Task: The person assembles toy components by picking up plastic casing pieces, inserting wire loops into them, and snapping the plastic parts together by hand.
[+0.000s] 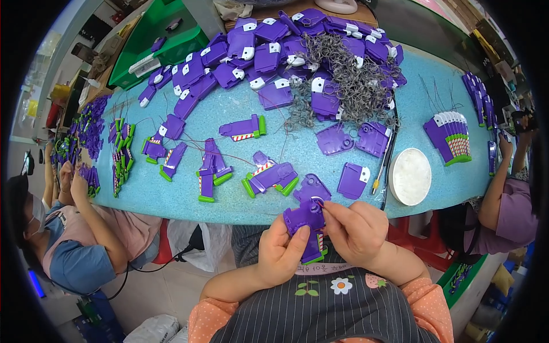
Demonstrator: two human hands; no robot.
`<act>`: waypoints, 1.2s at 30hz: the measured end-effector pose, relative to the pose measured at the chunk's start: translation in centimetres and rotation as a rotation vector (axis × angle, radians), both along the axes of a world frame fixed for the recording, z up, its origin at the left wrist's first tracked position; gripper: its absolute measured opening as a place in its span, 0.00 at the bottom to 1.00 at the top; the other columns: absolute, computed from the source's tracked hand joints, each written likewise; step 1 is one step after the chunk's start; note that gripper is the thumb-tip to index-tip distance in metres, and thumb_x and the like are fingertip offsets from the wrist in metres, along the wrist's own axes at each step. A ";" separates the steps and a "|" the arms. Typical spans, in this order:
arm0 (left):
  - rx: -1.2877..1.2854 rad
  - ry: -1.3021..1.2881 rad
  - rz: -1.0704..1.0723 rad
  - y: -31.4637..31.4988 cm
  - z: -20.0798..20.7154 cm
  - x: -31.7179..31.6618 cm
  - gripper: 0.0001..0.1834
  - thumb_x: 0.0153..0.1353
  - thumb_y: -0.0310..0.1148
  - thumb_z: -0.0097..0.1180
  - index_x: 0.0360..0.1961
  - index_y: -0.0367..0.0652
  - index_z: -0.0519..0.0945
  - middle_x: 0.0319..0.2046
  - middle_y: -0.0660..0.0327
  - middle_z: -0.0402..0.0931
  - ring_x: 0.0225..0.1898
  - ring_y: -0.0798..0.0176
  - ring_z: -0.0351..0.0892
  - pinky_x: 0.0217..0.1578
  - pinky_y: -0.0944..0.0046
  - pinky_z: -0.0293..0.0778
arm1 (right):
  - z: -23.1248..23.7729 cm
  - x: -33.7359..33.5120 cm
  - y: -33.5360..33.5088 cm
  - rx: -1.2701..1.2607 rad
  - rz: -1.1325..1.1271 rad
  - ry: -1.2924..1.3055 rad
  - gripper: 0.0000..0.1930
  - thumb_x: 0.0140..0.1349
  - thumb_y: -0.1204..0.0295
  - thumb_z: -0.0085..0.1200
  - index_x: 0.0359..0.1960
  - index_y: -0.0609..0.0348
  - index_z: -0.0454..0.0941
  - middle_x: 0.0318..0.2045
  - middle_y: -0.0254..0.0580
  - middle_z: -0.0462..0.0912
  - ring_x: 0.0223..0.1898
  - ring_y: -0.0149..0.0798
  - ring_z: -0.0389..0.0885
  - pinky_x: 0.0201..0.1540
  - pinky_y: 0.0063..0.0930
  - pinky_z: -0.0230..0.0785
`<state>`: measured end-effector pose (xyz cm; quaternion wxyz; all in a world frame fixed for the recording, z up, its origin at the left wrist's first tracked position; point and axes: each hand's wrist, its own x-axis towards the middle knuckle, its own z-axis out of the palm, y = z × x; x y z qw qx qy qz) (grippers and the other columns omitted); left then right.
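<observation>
In front of my chest, my left hand (281, 251) is closed round an opened purple plastic shell (303, 216), its hollow inner side facing up. A green-edged, red-and-white striped piece shows below the shell. My right hand (355, 233) pinches a thin dark-red wire at the shell's right edge; its fingertips partly hide the wire. Just beyond my hands lie purple wing pieces (273, 176) with green tips and striped edges, some trailing thin wires. A purple shell with a white corner (353, 180) rests to the right of them.
Purple shells (266, 57) are heaped at the back, with tangled grey wires (360, 74) over them. A round white dish (410, 177) and a thin yellow-tipped tool (376, 184) lie right. Fanned wing pieces (449, 137) sit farther right. A green crate (128, 63) stands back left. People work on both sides.
</observation>
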<state>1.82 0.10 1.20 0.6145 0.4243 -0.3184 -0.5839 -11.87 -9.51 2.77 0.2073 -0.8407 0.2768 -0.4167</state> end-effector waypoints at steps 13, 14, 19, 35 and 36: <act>-0.131 -0.674 0.008 -0.4 -0.5 0.3 0.15 0.61 0.22 0.47 0.49 0.26 0.68 0.34 0.52 0.81 0.25 0.70 0.79 0.25 0.72 0.74 | 0.1 -0.6 -0.2 0.057 -0.008 0.067 0.07 0.47 0.80 0.61 0.28 0.64 0.76 0.16 0.39 0.72 0.14 0.38 0.70 0.16 0.29 0.61; -0.120 -0.668 0.001 -0.4 -0.5 0.3 0.15 0.61 0.22 0.47 0.49 0.27 0.68 0.34 0.53 0.81 0.25 0.70 0.79 0.25 0.72 0.74 | -0.1 -0.6 -0.2 0.058 -0.009 0.069 0.07 0.47 0.80 0.61 0.28 0.64 0.76 0.16 0.39 0.72 0.14 0.38 0.70 0.16 0.29 0.61; -0.111 -0.629 0.010 -0.2 -0.7 0.4 0.15 0.62 0.23 0.47 0.49 0.28 0.69 0.32 0.54 0.81 0.24 0.71 0.78 0.26 0.71 0.74 | -0.8 -0.4 -0.1 0.086 0.006 0.014 0.06 0.47 0.83 0.59 0.28 0.65 0.76 0.16 0.39 0.73 0.14 0.34 0.70 0.14 0.25 0.59; -0.124 -0.715 -0.087 0.0 0.0 0.3 0.15 0.60 0.23 0.49 0.48 0.28 0.70 0.32 0.52 0.80 0.29 0.66 0.81 0.29 0.69 0.75 | 0.2 -1.8 -0.2 0.123 0.080 0.129 0.11 0.48 0.79 0.60 0.34 0.67 0.75 0.20 0.42 0.75 0.17 0.40 0.74 0.17 0.28 0.64; -0.165 -0.846 -0.100 -0.2 0.2 0.3 0.16 0.56 0.21 0.52 0.46 0.27 0.70 0.28 0.50 0.79 0.24 0.59 0.81 0.25 0.65 0.74 | 0.3 -1.8 -0.2 0.151 0.106 0.141 0.12 0.50 0.76 0.59 0.36 0.68 0.75 0.22 0.42 0.74 0.17 0.40 0.74 0.17 0.29 0.64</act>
